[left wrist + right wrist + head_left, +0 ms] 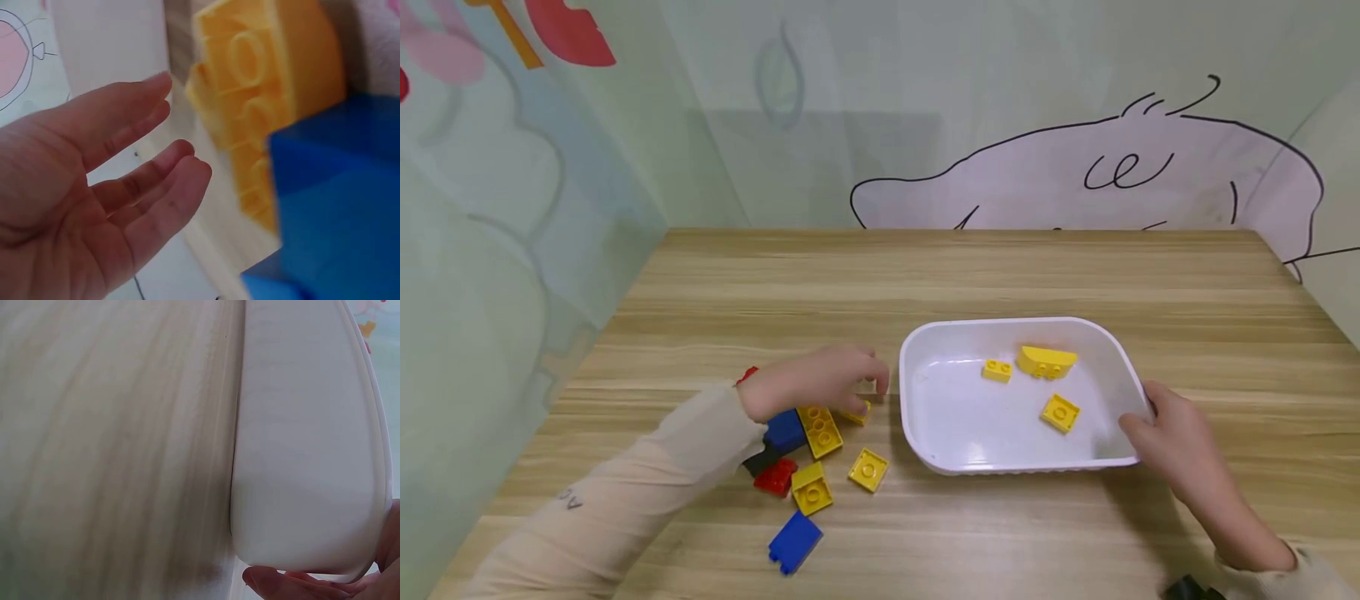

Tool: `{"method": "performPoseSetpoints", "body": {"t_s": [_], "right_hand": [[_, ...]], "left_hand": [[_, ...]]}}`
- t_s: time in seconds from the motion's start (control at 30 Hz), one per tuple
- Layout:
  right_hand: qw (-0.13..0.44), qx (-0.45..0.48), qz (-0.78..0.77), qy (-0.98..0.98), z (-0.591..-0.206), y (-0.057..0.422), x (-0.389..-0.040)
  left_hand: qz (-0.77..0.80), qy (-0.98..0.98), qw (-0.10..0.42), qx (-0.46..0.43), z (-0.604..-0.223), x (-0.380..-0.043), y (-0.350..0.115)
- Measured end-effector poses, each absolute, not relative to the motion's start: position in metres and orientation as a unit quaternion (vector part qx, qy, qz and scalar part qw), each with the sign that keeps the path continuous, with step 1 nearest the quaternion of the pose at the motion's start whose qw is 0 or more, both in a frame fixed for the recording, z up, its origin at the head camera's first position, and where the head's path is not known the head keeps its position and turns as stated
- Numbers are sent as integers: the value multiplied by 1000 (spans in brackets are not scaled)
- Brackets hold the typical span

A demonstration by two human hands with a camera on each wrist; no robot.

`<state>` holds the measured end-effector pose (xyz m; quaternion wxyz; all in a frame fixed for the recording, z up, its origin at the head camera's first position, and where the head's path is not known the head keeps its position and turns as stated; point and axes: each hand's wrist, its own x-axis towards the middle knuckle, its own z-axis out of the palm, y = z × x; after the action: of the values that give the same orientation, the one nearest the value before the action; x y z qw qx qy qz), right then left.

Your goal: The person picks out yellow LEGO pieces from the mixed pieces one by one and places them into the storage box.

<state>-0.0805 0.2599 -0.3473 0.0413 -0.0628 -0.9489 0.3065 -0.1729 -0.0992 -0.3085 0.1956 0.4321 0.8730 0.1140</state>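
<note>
My left hand (pixel 820 379) hovers over a loose group of toy bricks, its fingers slightly bent with nothing between them. Just under its fingertips lies a small yellow brick (pixel 859 413), partly covered by the hand. Beside that are a longer yellow brick (pixel 820 432) and a dark blue brick (pixel 786 432); the left wrist view shows a blue brick (pixel 340 194) large and close. With thumb over the rim and fingers outside, my right hand (pixel 1180 442) grips the right end of a white plastic tub (pixel 955 417). Three yellow pieces lie inside, among them a square brick (pixel 1061 413).
Nearer the front are a square yellow brick (pixel 868 470), another yellow brick (pixel 812 489), a red brick (pixel 777 477) and a blue brick (pixel 795 542). A black object (pixel 1191 588) shows at the bottom edge. The wooden table (pixel 1000 275) meets a wall with drawings.
</note>
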Motion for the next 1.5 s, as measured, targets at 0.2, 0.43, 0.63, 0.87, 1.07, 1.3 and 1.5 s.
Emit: {"method": "performPoseSetpoints", "body": {"t_s": [0.2,0.43,0.63,0.87,1.07,1.3,1.5], "right_hand": [[26,-65,311,-948,-348,261,-81],[42,-62,309,-948,-346,259,-80],[43,-60,308,-949,-347,261,-80],[41,-57,310,-948,-348,262,-80],[49,-57,310,-948,-347,261,-81],[52,-55,307,-949,-346,260,-81],[45,-58,304,-950,-346,260,-80]], "left_hand": [[120,872,224,419,-316,-171,-100],[136,864,232,426,-320,-170,-100],[147,861,244,422,-323,-168,-97],[137,865,246,415,-324,-168,-95],[126,873,232,410,-319,-171,-96],[118,880,193,418,-305,-174,-96],[112,877,155,442,-295,-176,-93]]}}
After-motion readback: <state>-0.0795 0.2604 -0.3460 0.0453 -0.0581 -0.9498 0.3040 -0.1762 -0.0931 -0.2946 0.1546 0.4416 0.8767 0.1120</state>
